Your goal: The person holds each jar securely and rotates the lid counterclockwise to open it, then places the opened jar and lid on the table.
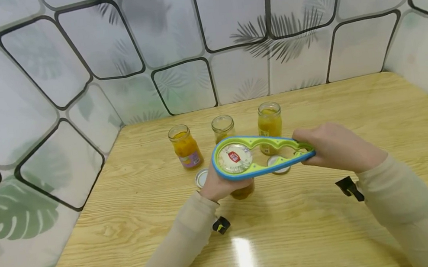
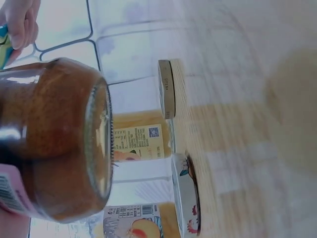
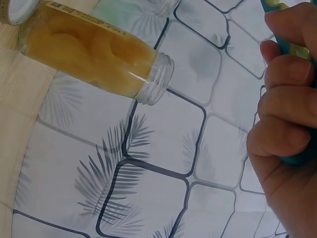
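My left hand (image 1: 219, 186) holds a glass jar (image 1: 243, 192) with brown contents, raised off the table in the left wrist view. A green and blue jar opener (image 1: 266, 169) lies across the top, its largest hole around the jar's printed lid (image 1: 235, 157). With curled fingers, my right hand (image 1: 332, 145) grips the opener's narrow end, out to the right; the right wrist view shows these fingers (image 3: 282, 104) wrapped on it. The left fingers are mostly hidden behind the jar and opener.
Behind the hands stand three lidless jars: one orange (image 1: 187, 149), one partly hidden (image 1: 223, 126) in the middle, one yellow (image 1: 269, 123). Loose lids lie on the table, one at left (image 1: 201, 177) and one beneath the opener (image 1: 279, 171). A patterned wall (image 1: 175, 24) borders the wooden table (image 1: 130, 229).
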Demonstrator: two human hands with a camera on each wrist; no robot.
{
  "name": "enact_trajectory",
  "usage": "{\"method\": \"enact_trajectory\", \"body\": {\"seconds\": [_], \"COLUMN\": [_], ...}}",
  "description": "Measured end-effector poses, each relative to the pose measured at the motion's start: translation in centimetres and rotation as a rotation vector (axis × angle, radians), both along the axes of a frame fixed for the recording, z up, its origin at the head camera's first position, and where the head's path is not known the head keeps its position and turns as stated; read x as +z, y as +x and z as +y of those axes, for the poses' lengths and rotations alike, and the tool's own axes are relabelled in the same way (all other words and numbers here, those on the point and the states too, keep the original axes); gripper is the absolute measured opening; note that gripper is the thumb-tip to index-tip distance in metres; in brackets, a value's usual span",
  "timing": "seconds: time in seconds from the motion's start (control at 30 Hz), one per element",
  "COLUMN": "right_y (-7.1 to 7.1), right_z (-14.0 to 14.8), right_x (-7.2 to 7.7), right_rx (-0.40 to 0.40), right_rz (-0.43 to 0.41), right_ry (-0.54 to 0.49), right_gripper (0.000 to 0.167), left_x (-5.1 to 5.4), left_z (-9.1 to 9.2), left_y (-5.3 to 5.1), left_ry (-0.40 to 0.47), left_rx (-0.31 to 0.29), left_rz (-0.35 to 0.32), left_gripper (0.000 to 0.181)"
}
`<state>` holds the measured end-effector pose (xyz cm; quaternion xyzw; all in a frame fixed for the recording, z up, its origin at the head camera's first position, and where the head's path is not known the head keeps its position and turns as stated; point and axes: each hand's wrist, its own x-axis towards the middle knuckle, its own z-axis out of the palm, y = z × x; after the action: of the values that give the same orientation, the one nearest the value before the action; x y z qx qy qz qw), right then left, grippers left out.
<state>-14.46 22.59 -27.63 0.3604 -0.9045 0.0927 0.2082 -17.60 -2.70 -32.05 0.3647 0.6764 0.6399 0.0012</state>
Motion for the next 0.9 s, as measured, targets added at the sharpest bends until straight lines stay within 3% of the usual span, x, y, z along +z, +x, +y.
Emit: {"method": "enact_trajectory", "body": {"seconds": [0.23, 0.4, 0.6, 0.67, 0.9], "right_y": [0.1, 0.0, -0.3, -0.4, -0.4], "right_z": [-0.3, -0.3, 0.2, 0.3, 0.2], "right_x": [-0.3, -0.5, -0.5, -0.4, -0.4], "right_rx": [0.047, 0.059, 0.066, 0.065, 0.060], "right_rz": [0.089, 0.086, 0.052, 0.044, 0.066], "right_ry": [-0.014, -0.017, -0.008, -0.008, 0.003], "right_gripper": [0.038, 0.039, 0.038, 0.038, 0.038], "left_x": [-1.3, -0.6, 0.1, 0.1, -0.5], "left_z": [-0.4, -0.7, -1.0, -1.0, -1.2], "left_y": [-0.8, -0.3, 0.2, 0.1, -0.4], "left_ry": [0.036, 0.016, -0.051, -0.049, -0.059], "left_rx": [0.000, -0.032, -0.151, -0.179, -0.193], "left_rz": [0.015, -0.040, -0.073, -0.080, -0.103], "left_gripper": [0.076, 0.076, 0.073, 0.072, 0.076]}}
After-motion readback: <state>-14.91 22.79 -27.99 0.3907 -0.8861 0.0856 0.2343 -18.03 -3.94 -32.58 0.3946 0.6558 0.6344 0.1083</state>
